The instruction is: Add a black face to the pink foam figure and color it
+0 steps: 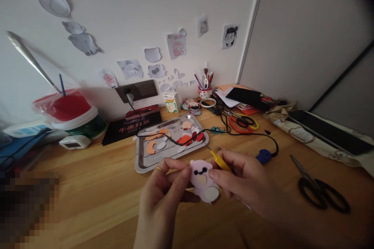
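Pink figure: the bear-shaped cut-out [207,184] was between the two hands, its front turned up toward the wearer.
Face and belly: black face pieces [200,171] sat level with the thumb tips; a beige patch [201,179] lay just below them, and a pale oval [212,193] lower still, below the right thumb.
Left pinch: the left hand [166,190] was closed on the figure's left edge, thumb in front and fingers behind.
Right thumb: the right hand [245,179] pressed its thumb on the opposite edge while also gripping a yellow-handled tool [221,162].
Tool tip: it pointed away, up past the figure; keeping it clear of the surface seemed wise.
Good handling: light pressure at the edges looked best, since a hard squeeze could have bent the thin shape or shifted its small pieces.
Tray: beyond the pinch, a metal tray [168,153] held orange pieces [151,147] and others.
Cord: the black cord [251,134] crossed the tray and ran to a blue object [263,156] beyond the right hand, so a wide swing of that wrist risked a snag.
Scissors: black-handled scissors [315,185] lay well right of the grip.
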Demonstrator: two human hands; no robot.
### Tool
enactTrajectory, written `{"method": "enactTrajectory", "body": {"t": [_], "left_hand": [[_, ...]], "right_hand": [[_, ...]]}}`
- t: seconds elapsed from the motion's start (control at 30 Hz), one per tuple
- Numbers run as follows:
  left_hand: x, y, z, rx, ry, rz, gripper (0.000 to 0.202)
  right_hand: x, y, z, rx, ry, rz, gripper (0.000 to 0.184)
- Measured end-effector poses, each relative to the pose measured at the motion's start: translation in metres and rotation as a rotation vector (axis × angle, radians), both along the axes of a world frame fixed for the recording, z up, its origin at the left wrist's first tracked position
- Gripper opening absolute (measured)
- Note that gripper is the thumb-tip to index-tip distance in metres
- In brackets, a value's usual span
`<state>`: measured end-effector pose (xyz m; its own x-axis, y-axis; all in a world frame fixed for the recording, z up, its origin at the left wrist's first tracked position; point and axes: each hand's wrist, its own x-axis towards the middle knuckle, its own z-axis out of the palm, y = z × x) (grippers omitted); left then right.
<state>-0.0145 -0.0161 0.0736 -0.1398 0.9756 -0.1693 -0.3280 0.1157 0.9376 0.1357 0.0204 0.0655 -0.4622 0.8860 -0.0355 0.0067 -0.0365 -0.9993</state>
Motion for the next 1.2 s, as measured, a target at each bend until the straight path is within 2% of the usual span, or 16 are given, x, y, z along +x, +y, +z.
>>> {"method": "enactTrajectory", "body": {"t": [0.53, 0.77, 1.0, 1.2], "left_hand": [[-0.0032, 0.0000, -0.0020, -0.069, -0.047, -0.065, 0.013], [-0.0020, 0.0019, -0.0021, -0.076, -0.042, -0.036, 0.013], [0.0013, -0.0028, 0.0015, -0.068, 0.048, -0.010, 0.013], [0.0034, -0.0015, 0.0009, -0.124, 0.127, -0.047, 0.019]], "right_hand": [[-0.0018, -0.0014, -0.0014, 0.012, -0.016, -0.024, 0.011], [-0.0007, -0.0007, 0.0007, -0.019, -0.019, 0.037, 0.008], [-0.0045, 0.0002, -0.0020, 0.107, -0.063, -0.031, 0.011], [-0.0059, -0.0008, 0.0006, 0.144, -0.244, -0.062, 0.007]]}}
